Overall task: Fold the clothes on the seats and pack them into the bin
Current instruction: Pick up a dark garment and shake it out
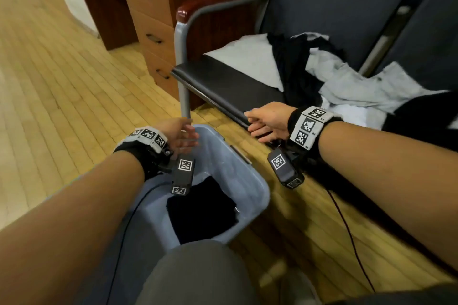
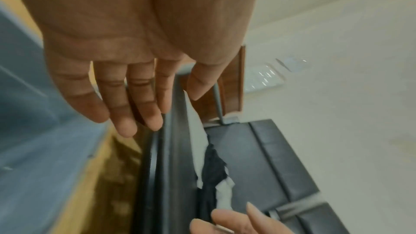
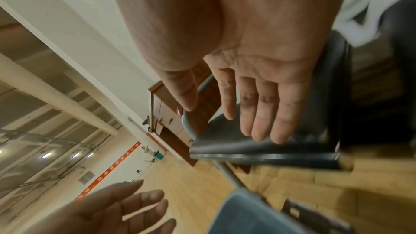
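Both hands empty, fingers straight and loosely spread: left hand (image 1: 179, 134) at centre frame above the far rim of the blue bin (image 1: 250, 181), right hand (image 1: 266, 120) just right of it, at the front edge of the black seat (image 1: 223, 84). One dark folded garment (image 1: 202, 210) already down in the bin, lower centre. Still unfolded, heaped on the seats at right of frame: a white piece (image 1: 247, 57) lying fairly flat, a black garment (image 1: 295, 69) across it, a pale grey shirt (image 1: 366, 84) crumpled over both, more dark cloth at the far right edge.

Likely trouble from here:
- Tangled heap. Pulling the grey shirt alone probably drags the black one along, or tips something off the seat edge onto the wooden floor (image 1: 62, 69).
- Little flat room for folding, with the pile covering most of the seat; sloppy folds probable unless the pile is pushed aside.
- Bin narrow and close to the knee (image 1: 198, 275); a wide fold could catch on the rim or rumple the piece already inside.
- Black cable (image 1: 347, 225) trailing from the right wrist across the floor; possible snag on the seat frame during a reach.
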`<state>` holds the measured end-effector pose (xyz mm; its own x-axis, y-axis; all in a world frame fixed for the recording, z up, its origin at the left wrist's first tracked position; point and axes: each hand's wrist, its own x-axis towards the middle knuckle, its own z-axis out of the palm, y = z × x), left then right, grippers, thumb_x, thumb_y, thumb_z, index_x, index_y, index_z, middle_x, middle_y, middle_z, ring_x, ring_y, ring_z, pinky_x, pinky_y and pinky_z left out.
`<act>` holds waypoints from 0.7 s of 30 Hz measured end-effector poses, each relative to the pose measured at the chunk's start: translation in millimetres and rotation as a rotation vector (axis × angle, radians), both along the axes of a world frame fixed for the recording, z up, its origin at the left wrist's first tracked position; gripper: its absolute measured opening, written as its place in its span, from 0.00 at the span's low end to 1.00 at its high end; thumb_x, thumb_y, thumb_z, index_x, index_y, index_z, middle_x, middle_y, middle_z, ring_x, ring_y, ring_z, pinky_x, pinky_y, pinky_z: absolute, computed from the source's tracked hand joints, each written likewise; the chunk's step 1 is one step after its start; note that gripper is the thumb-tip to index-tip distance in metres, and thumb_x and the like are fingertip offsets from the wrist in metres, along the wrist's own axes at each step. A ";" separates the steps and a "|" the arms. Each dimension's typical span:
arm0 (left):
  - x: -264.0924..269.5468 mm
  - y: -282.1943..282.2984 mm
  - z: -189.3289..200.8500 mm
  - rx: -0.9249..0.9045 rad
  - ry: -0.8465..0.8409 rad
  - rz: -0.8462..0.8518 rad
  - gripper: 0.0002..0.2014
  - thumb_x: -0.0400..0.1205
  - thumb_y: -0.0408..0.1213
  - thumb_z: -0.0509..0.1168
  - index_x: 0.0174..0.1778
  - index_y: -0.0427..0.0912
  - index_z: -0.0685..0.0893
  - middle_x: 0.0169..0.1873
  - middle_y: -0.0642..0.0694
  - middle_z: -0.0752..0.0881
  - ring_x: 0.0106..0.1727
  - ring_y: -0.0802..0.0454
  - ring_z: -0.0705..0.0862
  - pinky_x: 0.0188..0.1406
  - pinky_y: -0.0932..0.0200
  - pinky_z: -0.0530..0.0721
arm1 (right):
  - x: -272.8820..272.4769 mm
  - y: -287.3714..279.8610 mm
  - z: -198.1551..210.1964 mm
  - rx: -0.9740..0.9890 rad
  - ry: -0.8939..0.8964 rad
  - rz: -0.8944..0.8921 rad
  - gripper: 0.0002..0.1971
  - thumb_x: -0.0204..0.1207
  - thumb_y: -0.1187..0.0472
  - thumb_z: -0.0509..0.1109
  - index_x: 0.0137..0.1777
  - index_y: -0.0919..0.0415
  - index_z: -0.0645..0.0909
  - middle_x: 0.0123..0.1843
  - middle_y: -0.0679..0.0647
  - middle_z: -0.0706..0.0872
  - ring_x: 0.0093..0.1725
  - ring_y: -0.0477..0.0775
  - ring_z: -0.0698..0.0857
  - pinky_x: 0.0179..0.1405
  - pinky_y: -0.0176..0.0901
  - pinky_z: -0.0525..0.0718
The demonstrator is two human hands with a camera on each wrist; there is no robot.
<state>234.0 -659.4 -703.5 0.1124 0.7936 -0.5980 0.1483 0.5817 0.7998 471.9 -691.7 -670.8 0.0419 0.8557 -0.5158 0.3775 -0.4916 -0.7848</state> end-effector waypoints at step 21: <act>393.3 -61.6 87.2 0.381 0.218 -0.737 0.08 0.84 0.33 0.61 0.38 0.42 0.77 0.38 0.46 0.82 0.36 0.51 0.82 0.38 0.59 0.81 | 336.9 -174.0 68.7 0.159 -0.432 -0.585 0.09 0.75 0.58 0.77 0.49 0.62 0.82 0.47 0.58 0.84 0.50 0.56 0.87 0.53 0.55 0.88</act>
<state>627.2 -721.0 -616.2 0.5920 0.7143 -0.3733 0.5561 -0.0268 0.8307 808.8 -865.8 -602.1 0.6846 0.6942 -0.2223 0.3798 -0.6000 -0.7041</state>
